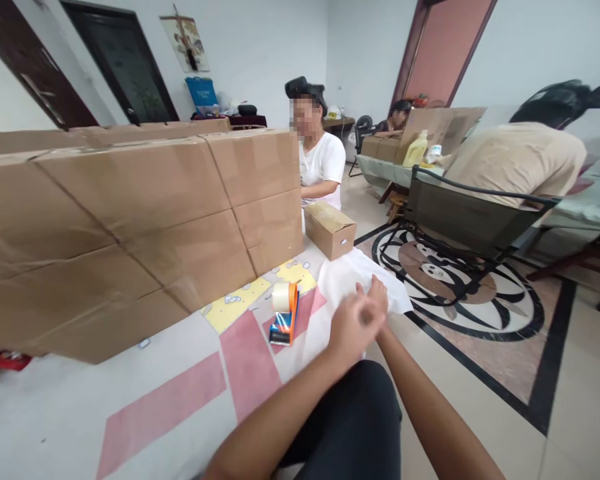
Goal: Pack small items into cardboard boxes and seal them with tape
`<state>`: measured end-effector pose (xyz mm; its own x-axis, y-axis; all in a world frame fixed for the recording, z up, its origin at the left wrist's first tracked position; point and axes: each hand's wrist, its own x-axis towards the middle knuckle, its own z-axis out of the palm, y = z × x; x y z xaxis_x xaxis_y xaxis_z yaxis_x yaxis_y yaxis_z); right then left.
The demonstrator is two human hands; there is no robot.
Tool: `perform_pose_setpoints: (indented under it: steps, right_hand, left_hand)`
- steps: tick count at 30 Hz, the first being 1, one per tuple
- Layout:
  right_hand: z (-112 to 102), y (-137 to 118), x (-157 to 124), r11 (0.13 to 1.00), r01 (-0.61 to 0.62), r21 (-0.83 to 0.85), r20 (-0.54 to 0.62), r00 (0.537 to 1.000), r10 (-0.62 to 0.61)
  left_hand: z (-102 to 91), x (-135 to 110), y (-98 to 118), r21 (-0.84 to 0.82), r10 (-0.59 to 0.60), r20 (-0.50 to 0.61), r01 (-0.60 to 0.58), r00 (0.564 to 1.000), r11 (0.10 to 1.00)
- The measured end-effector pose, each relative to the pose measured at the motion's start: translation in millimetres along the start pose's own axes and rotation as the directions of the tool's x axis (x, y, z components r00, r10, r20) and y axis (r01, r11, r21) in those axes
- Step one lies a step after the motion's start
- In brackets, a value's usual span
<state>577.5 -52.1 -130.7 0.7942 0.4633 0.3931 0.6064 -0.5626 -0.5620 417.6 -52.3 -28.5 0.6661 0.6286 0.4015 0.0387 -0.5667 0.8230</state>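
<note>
My left hand is raised over the white sheet at the table's right edge, its fingers curled and smeared by motion. Right beside it, and partly behind it, is my right hand, its fingers loosely bent and a little apart, with nothing visible in them. Whether the left holds anything small cannot be made out. To the left of my hands, an orange and blue tape dispenser with a roll of tape stands on the patterned tablecloth. Beyond them sits a small closed cardboard box with a tiny white label.
A tall wall of stacked cardboard boxes fills the table's left side. Across the table sits a person in white. To the right are a folding chair, a person in beige and another table with a yellow bottle.
</note>
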Motion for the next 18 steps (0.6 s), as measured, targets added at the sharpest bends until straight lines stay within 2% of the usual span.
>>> perform_pose_setpoints:
  steps: [1,3,5,7,9,10,11,12,13,14,15,16,18]
  right_hand:
    - [-2.9,-0.3,-0.9,1.000,-0.007,0.022,-0.007,1.000,0.007]
    - [-13.3,-1.9,-2.4,0.997,-0.013,0.079,-0.006,1.000,0.014]
    - [-27.2,-7.5,-0.5,0.992,-0.003,0.127,0.020,1.000,0.000]
    - [-38.7,-25.1,5.6,0.985,-0.013,0.174,0.040,0.999,0.006]
    - [-43.6,-65.6,7.6,0.973,-0.049,0.224,-0.001,0.999,0.051]
    - [-43.5,-96.6,2.2,0.962,-0.010,0.272,-0.049,0.999,0.024]
    - [-42.1,-134.3,-9.6,0.921,0.104,0.375,-0.125,0.990,-0.061]
    - [-39.3,-177.6,-28.4,0.844,0.252,0.474,-0.193,0.965,-0.180]
    - [-35.2,-224.9,-54.0,0.736,0.383,0.559,-0.229,0.924,-0.307]
    - [-29.5,-274.4,-85.0,0.613,0.488,0.621,-0.208,0.857,-0.472]
    - [-22.1,-324.1,-119.6,0.485,0.547,0.683,-0.164,0.761,-0.628]
    - [-12.8,-372.8,-155.9,0.364,0.565,0.741,-0.107,0.633,-0.766]
    - [11.4,-462.7,-226.1,0.188,0.531,0.826,0.002,0.330,-0.944]
  left_hand:
    - [-16.3,-38.8,-0.2,-0.013,0.071,0.063,-0.070,0.995,0.997]
    - [-65.8,-109.2,-16.2,0.094,0.099,0.070,-0.105,0.993,0.990]
    - [-138.2,-166.3,-47.0,0.273,0.010,-0.037,0.000,0.999,0.962]
    - [-226.8,-213.6,-80.3,0.397,-0.097,-0.208,0.175,0.973,0.901]
    - [-315.3,-255.4,-105.3,0.517,-0.230,-0.369,0.404,0.901,0.754]
    - [-353.7,-273.6,-113.8,0.571,-0.307,-0.449,0.534,0.839,0.624]
    - [-385.6,-289.2,-120.1,0.600,-0.375,-0.526,0.645,0.763,0.473]
    - [-410.2,-301.5,-125.0,0.584,-0.396,-0.587,0.708,0.706,0.397]
    - [-427.4,-310.5,-129.1,0.568,-0.408,-0.633,0.753,0.657,0.332]
    - [-437.9,-316.3,-133.0,0.552,-0.413,-0.663,0.780,0.624,0.293]
    - [-442.9,-319.5,-136.7,0.542,-0.412,-0.682,0.795,0.605,0.271]
    - [-443.8,-320.9,-140.4,0.541,-0.411,-0.689,0.801,0.597,0.256]
    - [-440.0,-321.3,-147.3,0.548,-0.411,-0.688,0.800,0.598,0.246]
